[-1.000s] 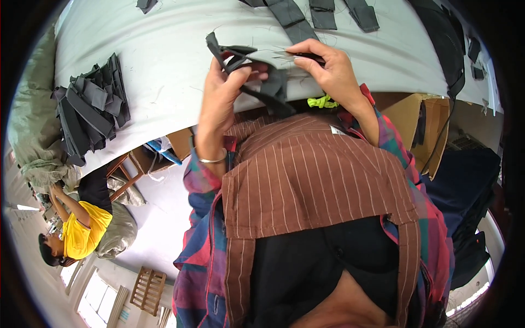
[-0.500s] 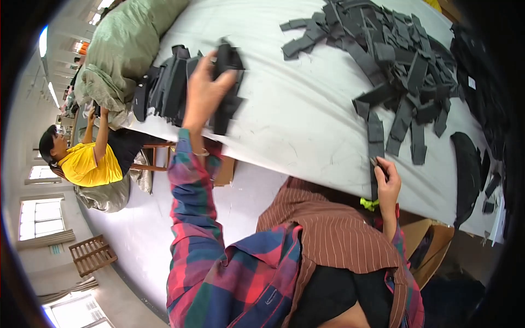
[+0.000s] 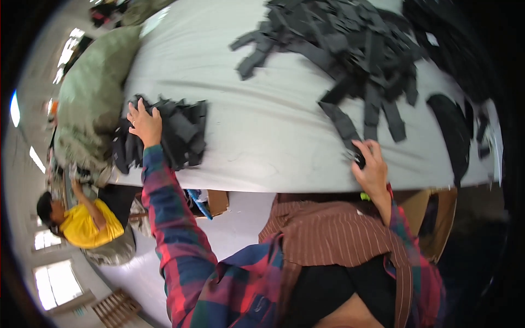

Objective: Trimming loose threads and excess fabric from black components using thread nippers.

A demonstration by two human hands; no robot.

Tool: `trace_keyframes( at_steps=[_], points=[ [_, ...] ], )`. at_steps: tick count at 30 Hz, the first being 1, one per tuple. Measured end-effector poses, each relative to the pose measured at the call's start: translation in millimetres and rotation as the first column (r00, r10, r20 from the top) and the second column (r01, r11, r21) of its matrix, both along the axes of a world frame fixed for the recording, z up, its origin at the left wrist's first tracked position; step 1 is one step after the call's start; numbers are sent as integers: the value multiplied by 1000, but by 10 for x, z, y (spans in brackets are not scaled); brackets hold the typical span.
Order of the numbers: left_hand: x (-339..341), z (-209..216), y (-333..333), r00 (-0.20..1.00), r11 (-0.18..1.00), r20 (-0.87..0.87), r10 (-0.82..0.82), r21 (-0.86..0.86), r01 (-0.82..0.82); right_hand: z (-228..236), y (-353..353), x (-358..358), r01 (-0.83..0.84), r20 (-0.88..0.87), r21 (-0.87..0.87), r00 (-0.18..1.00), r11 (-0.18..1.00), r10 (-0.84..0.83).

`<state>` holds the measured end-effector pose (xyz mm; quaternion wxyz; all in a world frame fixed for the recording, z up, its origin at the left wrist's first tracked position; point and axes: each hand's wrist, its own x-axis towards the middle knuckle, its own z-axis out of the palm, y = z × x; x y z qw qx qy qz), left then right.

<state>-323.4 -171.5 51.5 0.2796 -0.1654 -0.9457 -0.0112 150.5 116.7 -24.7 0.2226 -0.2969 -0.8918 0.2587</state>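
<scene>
Our left hand (image 3: 145, 123) lies open on the sorted strap stack (image 3: 164, 138); right hand (image 3: 372, 169) grips one strap (image 3: 345, 130); the far pile (image 3: 350, 46) remains unsorted

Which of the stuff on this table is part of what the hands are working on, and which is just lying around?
In hand:
left hand pressing on stacked black fabric pieces
right hand on one dark strip
loose pile of strips

Lying about:
green sack
cardboard box
curved black pieces

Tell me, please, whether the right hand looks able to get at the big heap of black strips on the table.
Probably yes: the right hand already rests on a strip at the edge of the heap, with nothing between.
</scene>
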Motion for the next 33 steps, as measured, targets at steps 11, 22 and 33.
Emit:
trace_keyframes(
  at_steps=[11,22,33],
  points=[
    [3078,-586,1534,-376,438,308,-874,834,-336,209,-43,-47,-294,-346,-885,934,361,-89],
    [3322,-667,1596,-236,253,98,-967,491,-834,105,-11,97,-267,-377,-651,926,710,2],
    [3394,-745,1288,-156,122,-32,-987,479,-869,202,7,-332,-123,-242,69,961,990,137]
  ],
)
